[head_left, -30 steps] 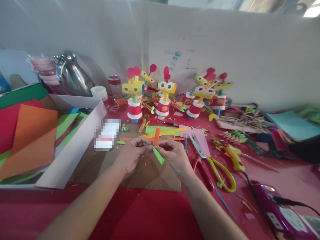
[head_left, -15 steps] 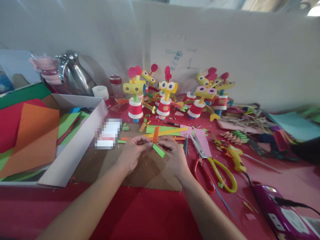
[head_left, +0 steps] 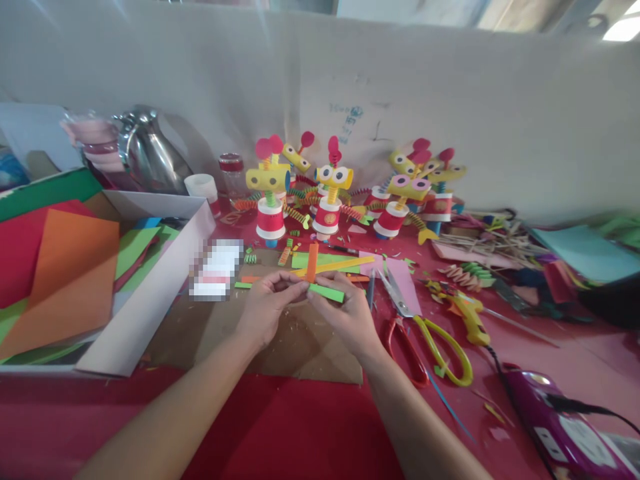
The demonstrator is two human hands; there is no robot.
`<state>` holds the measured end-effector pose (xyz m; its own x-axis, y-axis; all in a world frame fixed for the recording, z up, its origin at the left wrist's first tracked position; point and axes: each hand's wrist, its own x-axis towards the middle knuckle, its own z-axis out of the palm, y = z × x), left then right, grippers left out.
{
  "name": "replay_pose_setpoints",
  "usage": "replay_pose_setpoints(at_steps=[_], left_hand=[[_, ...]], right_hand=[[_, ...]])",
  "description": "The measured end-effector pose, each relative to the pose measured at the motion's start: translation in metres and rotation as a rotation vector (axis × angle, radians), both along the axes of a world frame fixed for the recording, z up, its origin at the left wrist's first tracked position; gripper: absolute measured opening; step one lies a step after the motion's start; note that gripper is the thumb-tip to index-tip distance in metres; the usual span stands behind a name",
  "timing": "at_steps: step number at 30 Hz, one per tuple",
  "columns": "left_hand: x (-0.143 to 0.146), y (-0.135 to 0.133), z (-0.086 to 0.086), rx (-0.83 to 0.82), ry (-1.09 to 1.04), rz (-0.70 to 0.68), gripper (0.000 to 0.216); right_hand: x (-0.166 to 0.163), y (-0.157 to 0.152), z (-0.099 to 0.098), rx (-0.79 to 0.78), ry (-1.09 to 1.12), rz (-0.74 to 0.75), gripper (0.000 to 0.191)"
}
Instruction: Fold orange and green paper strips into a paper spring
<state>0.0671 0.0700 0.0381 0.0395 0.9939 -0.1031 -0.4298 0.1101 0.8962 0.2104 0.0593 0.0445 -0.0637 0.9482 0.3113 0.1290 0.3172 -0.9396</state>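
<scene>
Over the brown cardboard, my left hand [head_left: 270, 308] pinches the joined end of two paper strips, fingers closed. The orange strip [head_left: 313, 261] points away from me, and the green strip [head_left: 327, 293] lies out to the right, about square to it. My right hand [head_left: 349, 317] is closed at the same corner, its thumb under the green strip. Fingers hide the fold itself. Just behind the hands lie yellow paper strips [head_left: 357, 264] and a pink sheet [head_left: 400, 280].
Scissors [head_left: 403, 307] and a yellow glue gun [head_left: 473, 317] lie right, with a purple power strip [head_left: 565, 420] nearer me. Several paper-cup figures [head_left: 327, 217] stand behind. A box [head_left: 165, 267] of coloured paper is left, beside a blurred white rectangle [head_left: 217, 270].
The green strip has swung from slanting down toward me to lying nearly level to the right. My right fingers have closed in at the corner beside the left ones.
</scene>
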Motion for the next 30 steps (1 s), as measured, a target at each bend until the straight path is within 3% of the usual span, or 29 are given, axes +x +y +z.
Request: replay_pose_setpoints(at_steps=[6,10,16,22,30], left_hand=[[0.001,-0.001,-0.001,-0.032,-0.077,-0.026,0.020],[-0.001,0.000,0.002,-0.044,-0.125,-0.066,0.020],[-0.003,0.000,0.002,-0.056,-0.032,-0.080,0.028],[-0.004,0.001,0.000,-0.086,-0.139,-0.068,0.025],[0.000,0.000,0.000,-0.064,-0.297,-0.088,0.023]], right_hand=[[-0.005,0.004,-0.014,-0.113,0.185,-0.065,0.015],[-0.003,0.006,-0.013,-0.168,0.222,-0.049,0.013],[-0.002,0.006,-0.013,-0.181,0.215,0.009,0.014],[-0.010,0.004,-0.014,-0.304,0.399,0.001,0.025],[-0.014,-0.002,-0.014,0.020,0.204,-0.118,0.008]])
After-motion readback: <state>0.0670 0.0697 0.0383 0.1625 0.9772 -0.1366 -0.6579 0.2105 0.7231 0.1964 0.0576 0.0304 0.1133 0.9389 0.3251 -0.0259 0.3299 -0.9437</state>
